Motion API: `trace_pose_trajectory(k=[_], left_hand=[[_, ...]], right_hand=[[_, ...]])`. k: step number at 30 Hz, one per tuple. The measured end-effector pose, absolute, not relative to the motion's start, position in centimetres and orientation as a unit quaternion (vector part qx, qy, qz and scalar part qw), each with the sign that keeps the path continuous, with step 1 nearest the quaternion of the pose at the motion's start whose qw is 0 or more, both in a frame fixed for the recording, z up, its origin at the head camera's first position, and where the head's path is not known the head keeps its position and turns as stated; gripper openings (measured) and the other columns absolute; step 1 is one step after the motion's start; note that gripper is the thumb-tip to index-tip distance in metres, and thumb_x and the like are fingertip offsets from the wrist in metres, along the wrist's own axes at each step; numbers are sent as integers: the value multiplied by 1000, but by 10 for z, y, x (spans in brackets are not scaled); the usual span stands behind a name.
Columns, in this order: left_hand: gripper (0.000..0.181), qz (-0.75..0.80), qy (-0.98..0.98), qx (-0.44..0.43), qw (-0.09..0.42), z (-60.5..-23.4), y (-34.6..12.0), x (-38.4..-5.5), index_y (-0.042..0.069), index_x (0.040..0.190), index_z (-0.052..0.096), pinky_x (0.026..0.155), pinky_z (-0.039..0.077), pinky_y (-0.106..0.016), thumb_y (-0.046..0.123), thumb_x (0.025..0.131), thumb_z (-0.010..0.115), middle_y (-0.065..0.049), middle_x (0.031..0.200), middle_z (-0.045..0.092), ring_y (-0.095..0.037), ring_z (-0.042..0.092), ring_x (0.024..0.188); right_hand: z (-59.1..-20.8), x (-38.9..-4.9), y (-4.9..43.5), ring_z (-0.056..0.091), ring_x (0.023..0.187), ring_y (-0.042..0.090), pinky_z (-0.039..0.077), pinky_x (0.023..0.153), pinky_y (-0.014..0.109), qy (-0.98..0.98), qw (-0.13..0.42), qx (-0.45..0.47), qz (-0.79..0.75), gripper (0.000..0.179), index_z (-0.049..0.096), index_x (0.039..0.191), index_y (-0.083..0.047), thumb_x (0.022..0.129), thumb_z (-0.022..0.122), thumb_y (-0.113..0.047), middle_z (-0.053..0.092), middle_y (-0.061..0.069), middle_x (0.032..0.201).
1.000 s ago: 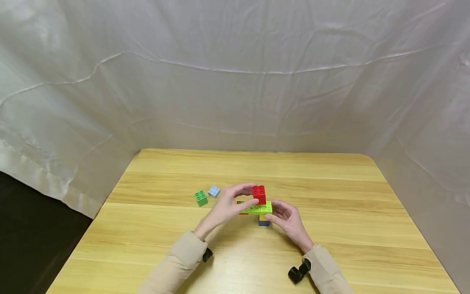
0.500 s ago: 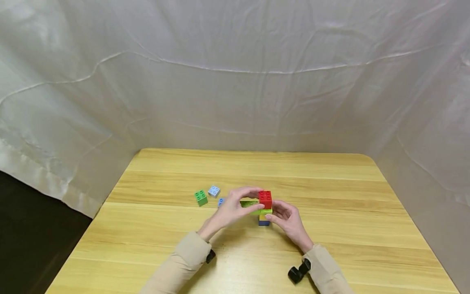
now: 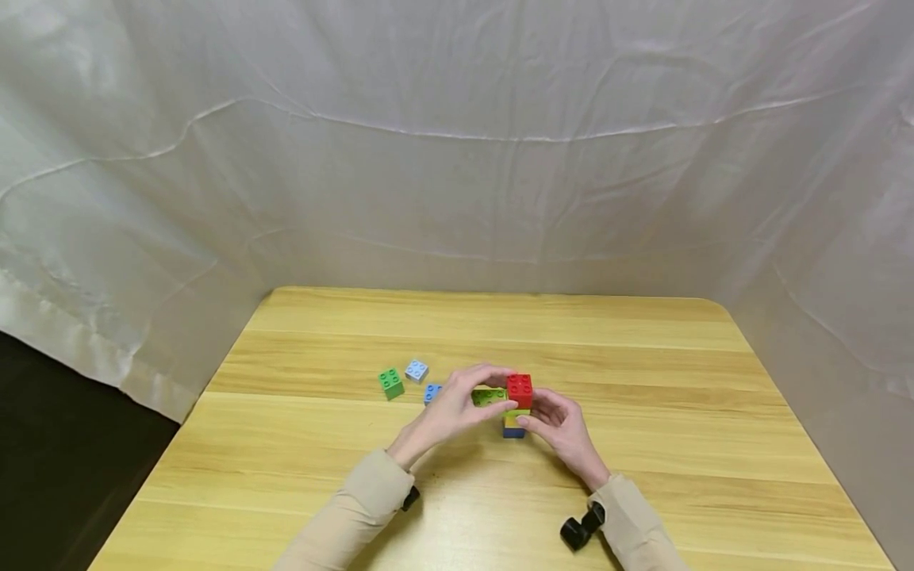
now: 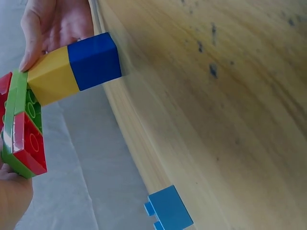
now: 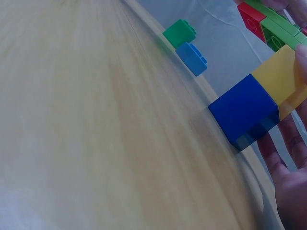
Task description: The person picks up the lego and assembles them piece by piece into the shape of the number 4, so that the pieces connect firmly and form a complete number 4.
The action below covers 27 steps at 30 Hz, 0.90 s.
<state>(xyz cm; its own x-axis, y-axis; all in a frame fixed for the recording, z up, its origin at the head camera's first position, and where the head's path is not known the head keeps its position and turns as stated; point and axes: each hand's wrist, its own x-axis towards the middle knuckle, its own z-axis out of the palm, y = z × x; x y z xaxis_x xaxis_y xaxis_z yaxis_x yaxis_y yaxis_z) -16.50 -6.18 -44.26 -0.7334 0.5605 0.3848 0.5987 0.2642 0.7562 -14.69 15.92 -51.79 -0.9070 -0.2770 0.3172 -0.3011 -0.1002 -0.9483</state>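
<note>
Pinching the upper red brick [image 3: 520, 391] between thumb and fingers, the left hand [image 3: 453, 408] is holding it by its sides, probably to guide it squarely while leaving its studs uncovered. The brick is lying right at the tip of that grip, over the right end of the lime layer [image 3: 489, 398]; whether it is fully seated is impossible to tell. The right hand [image 3: 564, 432] is grasping the stack around the yellow brick [image 4: 53, 75], just below the lime, seemingly bracing the column against pressure from above. The blue brick [image 4: 94, 61] is standing beneath the yellow one, resting on the desk [image 3: 643, 373]. Leftward, the lime layer is overhanging this column, with a lower red brick [image 4: 31, 143] hanging under it. Farther left, a mid-blue brick [image 3: 432, 393], a pale blue brick [image 3: 416, 371] and a green brick [image 3: 391, 384] are lying loose, studs up.
</note>
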Motion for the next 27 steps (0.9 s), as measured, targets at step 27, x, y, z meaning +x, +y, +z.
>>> trace_pose_trajectory(k=[27], left_hand=[[36,-468,-781,-409,60,-450,-64,-169,9,126,65,95,58,-25,17,92,74,-5,117,73,-18,71,107]], right_hand=[[-519,-147,159,66,113,2,55,98,18,-682,11,209,701,46,54,130,16,89,70,6,70,-16,122]])
